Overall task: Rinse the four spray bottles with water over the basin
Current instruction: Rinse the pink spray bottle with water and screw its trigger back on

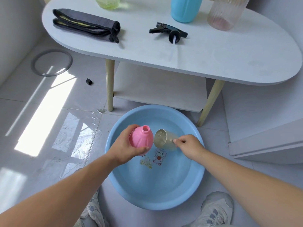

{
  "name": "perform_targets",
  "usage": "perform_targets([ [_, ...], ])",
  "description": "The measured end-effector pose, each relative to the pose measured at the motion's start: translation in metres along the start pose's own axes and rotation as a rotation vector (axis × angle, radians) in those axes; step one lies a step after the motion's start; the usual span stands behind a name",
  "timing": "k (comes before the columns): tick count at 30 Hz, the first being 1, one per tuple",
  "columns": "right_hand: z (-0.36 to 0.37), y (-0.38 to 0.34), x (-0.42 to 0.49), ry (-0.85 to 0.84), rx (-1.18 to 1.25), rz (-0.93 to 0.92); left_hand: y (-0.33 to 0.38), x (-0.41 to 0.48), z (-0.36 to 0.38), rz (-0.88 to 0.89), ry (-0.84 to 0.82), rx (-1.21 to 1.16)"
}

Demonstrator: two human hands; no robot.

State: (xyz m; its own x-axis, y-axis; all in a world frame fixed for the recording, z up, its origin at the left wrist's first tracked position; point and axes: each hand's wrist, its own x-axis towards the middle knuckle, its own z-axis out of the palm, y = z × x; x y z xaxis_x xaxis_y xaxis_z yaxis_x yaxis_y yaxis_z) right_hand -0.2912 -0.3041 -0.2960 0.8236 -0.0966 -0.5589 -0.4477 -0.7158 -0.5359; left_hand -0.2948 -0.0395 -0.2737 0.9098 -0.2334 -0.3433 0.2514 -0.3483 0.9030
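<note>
— Shoes (pixel 216 210), bottom edge. Centre?
— Basin (pixel 155 187), cartoon print (pixel 158 156) inside. Left hand (pixel 124 145) grips pink bottle (pixel 141 136), uncapped, over it; right hand (pixel 188 145) pinches tilted cup (pixel 164 140) just beside.
— Top?
— Table (pixel 213 59): blue bottle (pixel 185 9), clear bottle (pixel 224 13), green bottle (pixel 107 2), sprayer (pixel 168 31).

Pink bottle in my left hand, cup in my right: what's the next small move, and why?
Probably raise the cup over the open neck of the pink bottle and pour. The left hand grips the bottle uncapped, neck up; the right hand pinches the cup, which seems to hold water, just beside the neck. Both are over the blue basin, so spills should land there.
</note>
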Motion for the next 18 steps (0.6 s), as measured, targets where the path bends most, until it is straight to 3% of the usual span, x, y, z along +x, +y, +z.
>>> perform_targets([
  [8, -0.037, -0.012, -0.024, 0.044, 0.412, -0.029, 0.006, -0.003, -0.003, 0.056, 0.044, 0.017],
  [18, -0.100, -0.048, -0.082, 0.119, 0.487, -0.249, 0.020, -0.005, 0.004, 0.091, 0.025, 0.032],
])
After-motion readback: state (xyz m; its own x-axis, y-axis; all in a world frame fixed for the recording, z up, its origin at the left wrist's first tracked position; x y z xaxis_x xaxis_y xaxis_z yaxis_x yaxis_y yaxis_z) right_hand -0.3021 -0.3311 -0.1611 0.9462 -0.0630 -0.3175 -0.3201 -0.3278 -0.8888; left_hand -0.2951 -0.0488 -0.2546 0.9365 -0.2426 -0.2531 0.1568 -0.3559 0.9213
